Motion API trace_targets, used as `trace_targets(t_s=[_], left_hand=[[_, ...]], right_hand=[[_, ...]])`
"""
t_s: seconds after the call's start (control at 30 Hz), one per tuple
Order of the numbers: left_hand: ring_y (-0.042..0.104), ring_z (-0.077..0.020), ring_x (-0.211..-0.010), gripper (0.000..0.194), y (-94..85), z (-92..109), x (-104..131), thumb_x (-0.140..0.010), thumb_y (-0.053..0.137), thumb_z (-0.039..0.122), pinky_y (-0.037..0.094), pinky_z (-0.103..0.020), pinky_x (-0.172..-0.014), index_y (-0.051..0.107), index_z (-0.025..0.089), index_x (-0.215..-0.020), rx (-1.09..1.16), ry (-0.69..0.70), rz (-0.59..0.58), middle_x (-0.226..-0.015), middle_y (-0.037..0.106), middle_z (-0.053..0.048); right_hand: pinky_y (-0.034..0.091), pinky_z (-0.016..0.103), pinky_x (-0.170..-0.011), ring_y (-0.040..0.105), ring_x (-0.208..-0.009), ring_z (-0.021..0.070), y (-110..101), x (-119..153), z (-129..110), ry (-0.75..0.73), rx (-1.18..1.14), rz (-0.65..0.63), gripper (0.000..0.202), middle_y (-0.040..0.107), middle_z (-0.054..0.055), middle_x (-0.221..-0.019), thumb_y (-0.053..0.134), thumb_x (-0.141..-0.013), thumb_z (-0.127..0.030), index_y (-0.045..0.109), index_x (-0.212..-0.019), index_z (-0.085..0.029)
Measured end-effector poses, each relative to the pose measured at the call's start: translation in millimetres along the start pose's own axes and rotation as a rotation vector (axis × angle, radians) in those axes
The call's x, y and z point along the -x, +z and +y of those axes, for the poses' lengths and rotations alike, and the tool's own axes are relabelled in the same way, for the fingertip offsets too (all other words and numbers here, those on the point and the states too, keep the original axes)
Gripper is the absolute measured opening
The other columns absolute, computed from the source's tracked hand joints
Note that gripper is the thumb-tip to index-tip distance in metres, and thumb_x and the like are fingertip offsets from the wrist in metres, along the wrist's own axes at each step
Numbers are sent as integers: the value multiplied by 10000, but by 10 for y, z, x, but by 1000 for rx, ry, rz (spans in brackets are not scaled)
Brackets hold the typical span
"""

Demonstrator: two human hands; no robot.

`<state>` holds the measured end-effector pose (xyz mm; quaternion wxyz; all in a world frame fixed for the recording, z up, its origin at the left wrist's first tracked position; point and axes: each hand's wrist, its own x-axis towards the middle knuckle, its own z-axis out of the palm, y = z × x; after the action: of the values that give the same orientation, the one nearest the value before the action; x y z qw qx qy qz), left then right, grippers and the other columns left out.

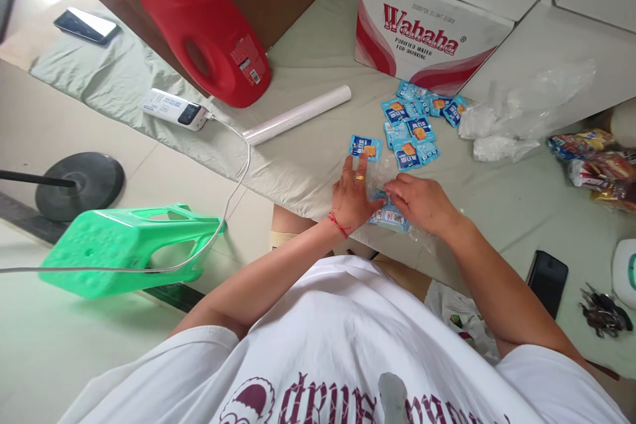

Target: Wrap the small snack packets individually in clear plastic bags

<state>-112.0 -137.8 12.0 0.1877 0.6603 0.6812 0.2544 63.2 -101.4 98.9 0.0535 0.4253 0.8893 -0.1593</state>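
My left hand [352, 197], with a ring and a red string bracelet, lies with fingers stretched forward and thumb apart. Its fingertips touch the near edge of a small blue snack packet [366, 146], and the thumb rests by a clear plastic bag [395, 218] with blue print and a barcode. At the bag's upper part, my right hand [422, 202] has its fingers curled together, pinching the film. Beyond both hands lies a loose cluster of blue snack packets [408, 154], some overlapping. The right fingertips partly hide the bag's upper edge.
Behind the packets stands a Wahaha carton [422, 33]. Crumpled clear plastic [527, 112] and bagged snacks [603, 169] lie right; a phone [547, 283] and keys [605, 311] are nearer. Leftward are a white roll [298, 114], red jug [223, 46], power bank [173, 109] and green stool [99, 252].
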Motion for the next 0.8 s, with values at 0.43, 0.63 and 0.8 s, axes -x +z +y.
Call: trace_targets(t_s=[0.43,0.63,0.8], left_hand=[[639,-167,-664,181,-358,-455,-218,-884,624,326,505,-275,-647,702,170,-834,314,-91,-404,-702,696,-15],[582,-109,-550,95,-302,-220,21,-819,624,270,483,-241,-558,627,179,-790,818,-270,-373,-660,653,8],[660,-146,-702,228,-125,74,271,-936,549,307,543,-268,-654,711,166,-1013,730,-130,-250,-811,718,-37]], right_hand=[[426,331,-752,579,-979,259,745,444,-234,-88,117,11,559,651,107,-1076,459,-988,-103,607,-1475,-334],[445,321,-754,573,-966,250,723,362,-250,-57,-23,41,518,636,107,-1051,480,-970,-110,673,-1409,-305],[534,384,-884,603,-984,241,682,316,36,-149,-354,55,387,643,106,-1061,550,-923,-171,743,-1255,-222]])
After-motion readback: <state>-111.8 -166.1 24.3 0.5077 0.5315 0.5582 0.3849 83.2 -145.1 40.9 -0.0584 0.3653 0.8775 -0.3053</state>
